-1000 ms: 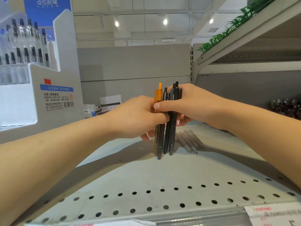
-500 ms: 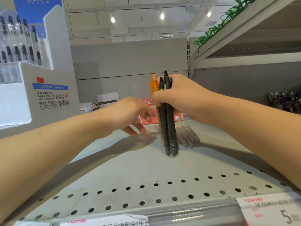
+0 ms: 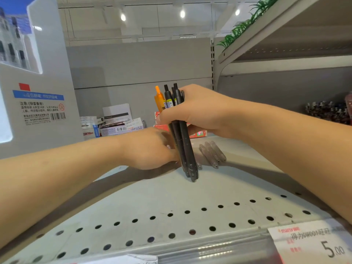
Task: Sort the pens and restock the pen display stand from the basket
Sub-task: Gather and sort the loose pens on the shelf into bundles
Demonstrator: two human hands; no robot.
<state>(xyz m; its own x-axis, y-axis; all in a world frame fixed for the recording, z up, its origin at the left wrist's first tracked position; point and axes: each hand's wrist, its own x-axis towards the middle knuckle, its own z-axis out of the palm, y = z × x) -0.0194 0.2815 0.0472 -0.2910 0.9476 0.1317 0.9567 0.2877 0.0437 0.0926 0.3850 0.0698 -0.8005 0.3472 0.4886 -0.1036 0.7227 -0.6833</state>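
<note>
**A:** What's the biggest thing in front of you?

**B:** The grey shelf (image 3: 152,199) I'm working on, with rows of round holes along its front edge and a price label (image 3: 312,242) clipped at the lower right. To my left stands the white pen display stand (image 3: 43,77), with pens behind clear fronts high up and a barcode sticker lower down.

**A:** And behind your arms?

**B:** A pile of small boxes (image 3: 112,123) lies at the back of the shelf, well apart from the stand. Green plastic grass (image 3: 245,25) runs along the shelf above, on the right.

**A:** What are your hands doing?

**B:** My right hand (image 3: 202,109) is curled round a bundle of pens (image 3: 181,141), thumb across the front. I hold them nearly upright, tips down, hanging just above the shelf. Most are black; one orange pen (image 3: 159,100) sits at the left of the bundle, its top poking above my fingers.

**A:** And the left?

**B:** My left hand (image 3: 150,149) is low over the shelf, just beside the lower half of the bundle. Its fingertips are hidden behind the pens, so I can't tell whether they are gripping anything.

**A:** Anything smaller?

**B:** A few grey pens (image 3: 213,153) lie side by side on the shelf just behind the bundle, tips toward me.
</note>
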